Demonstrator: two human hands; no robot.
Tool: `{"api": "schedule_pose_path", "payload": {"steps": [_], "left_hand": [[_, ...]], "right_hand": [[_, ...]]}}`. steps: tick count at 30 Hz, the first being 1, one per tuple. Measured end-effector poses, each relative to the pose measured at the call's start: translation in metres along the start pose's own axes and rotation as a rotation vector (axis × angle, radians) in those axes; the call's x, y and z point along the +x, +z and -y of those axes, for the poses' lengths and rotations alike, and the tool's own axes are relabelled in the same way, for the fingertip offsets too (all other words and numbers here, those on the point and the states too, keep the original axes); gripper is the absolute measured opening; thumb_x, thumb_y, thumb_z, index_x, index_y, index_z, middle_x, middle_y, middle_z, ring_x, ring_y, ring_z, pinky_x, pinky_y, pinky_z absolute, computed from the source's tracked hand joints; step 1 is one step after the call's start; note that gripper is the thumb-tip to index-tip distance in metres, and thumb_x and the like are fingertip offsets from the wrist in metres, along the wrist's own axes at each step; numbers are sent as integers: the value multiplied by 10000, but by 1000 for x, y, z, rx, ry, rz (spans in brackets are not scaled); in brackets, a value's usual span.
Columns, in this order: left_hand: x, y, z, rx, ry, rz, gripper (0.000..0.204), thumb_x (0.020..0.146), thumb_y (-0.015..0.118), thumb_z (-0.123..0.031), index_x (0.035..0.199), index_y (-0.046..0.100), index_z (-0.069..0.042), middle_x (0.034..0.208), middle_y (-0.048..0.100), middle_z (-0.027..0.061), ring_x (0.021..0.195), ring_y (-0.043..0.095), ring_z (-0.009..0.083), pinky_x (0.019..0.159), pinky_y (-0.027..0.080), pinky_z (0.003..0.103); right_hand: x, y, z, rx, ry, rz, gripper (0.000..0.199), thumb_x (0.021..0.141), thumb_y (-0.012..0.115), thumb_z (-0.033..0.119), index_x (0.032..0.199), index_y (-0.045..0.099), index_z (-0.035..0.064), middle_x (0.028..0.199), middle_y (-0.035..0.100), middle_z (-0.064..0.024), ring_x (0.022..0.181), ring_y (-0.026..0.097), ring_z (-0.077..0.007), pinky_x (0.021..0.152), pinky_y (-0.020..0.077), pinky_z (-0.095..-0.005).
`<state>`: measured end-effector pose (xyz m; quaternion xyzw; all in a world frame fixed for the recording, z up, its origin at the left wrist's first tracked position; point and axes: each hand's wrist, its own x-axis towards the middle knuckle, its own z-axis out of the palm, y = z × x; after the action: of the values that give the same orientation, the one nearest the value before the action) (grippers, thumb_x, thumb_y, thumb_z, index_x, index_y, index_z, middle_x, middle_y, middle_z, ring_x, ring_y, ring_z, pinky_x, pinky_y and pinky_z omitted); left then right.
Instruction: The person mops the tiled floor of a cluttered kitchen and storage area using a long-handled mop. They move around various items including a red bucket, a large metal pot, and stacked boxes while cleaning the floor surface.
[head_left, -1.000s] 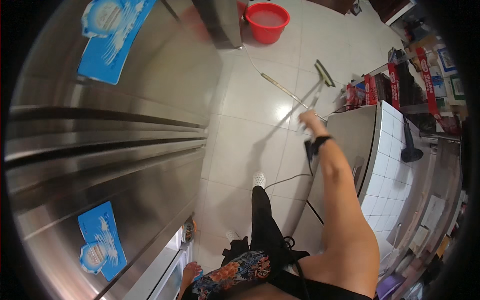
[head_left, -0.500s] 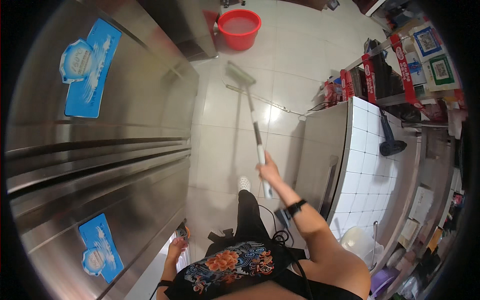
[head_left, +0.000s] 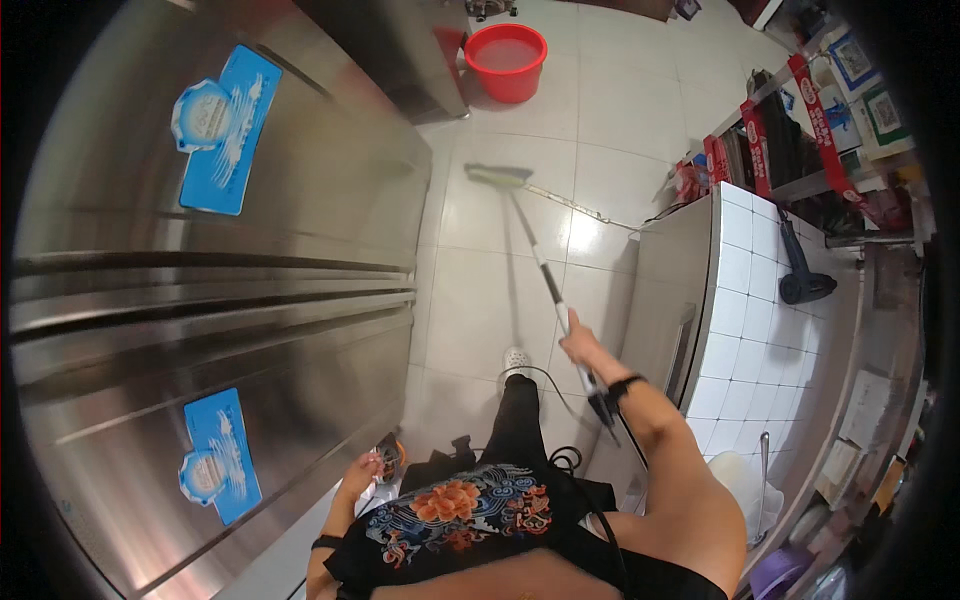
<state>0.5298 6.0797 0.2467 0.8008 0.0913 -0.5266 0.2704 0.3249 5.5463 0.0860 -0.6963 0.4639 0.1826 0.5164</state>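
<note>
My right hand (head_left: 578, 338) is closed around the pale grip of a long-handled mop (head_left: 550, 285). The pole slants up and left, and the flat, slightly blurred mop head (head_left: 498, 176) lies at the pale tile floor. The handle's rear end reaches back beside my wristband. Low at my left side, my left hand (head_left: 362, 472) hangs with loosely curled fingers and no visible object in it, close to an orange-and-dark object (head_left: 390, 457) that I cannot identify. One white perforated shoe (head_left: 516, 362) of mine stands forward on the floor.
A red bucket (head_left: 506, 65) of cloudy liquid stands at the far end. Tall steel cabinets (head_left: 330, 200) line the left; a grey cabinet (head_left: 665, 290) and white-tiled counter (head_left: 755, 290) line the right. A thin strip (head_left: 580, 208) crosses the floor. A dark cable (head_left: 550, 378) loops near my leg.
The mop has been drawn back toward me, its head turning more crosswise and now covering the floor strip's left end. My view has shifted a little left. My right hand keeps its hold.
</note>
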Motion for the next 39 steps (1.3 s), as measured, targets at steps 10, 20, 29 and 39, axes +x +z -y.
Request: {"api": "schedule_pose_path", "payload": {"steps": [10,20,29,39], "left_hand": [[6,4,-3,10,61,-36,269,900,538,-244,1117,570,-87,858,631,3,759,573,88,638,432,247],[-7,12,51,-71,-58,-40,243,893,519,-233,1082,568,-88,902,624,23,776,592,128,665,439,259],[26,15,65,-83,64,18,251,904,487,-211,1070,575,-45,847,634,51,757,599,135,645,454,274],[51,14,-21,7,278,20,326,913,496,-274,1092,557,-9,863,633,86,767,607,174,681,476,284]], "right_hand": [[-13,23,59,-325,-217,-190,774,724,595,122,1410,237,109,893,625,-250,853,613,-388,751,499,-456],[161,31,129,-268,-117,-84,668,780,475,57,1377,181,1,963,604,-294,884,611,-404,728,509,-442],[-94,59,-54,-507,17,159,645,799,463,38,1389,209,89,880,613,-280,832,611,-399,722,468,-491],[-301,95,-125,-274,274,38,597,822,580,161,1346,294,154,920,610,-275,862,584,-456,736,463,-497]]}}
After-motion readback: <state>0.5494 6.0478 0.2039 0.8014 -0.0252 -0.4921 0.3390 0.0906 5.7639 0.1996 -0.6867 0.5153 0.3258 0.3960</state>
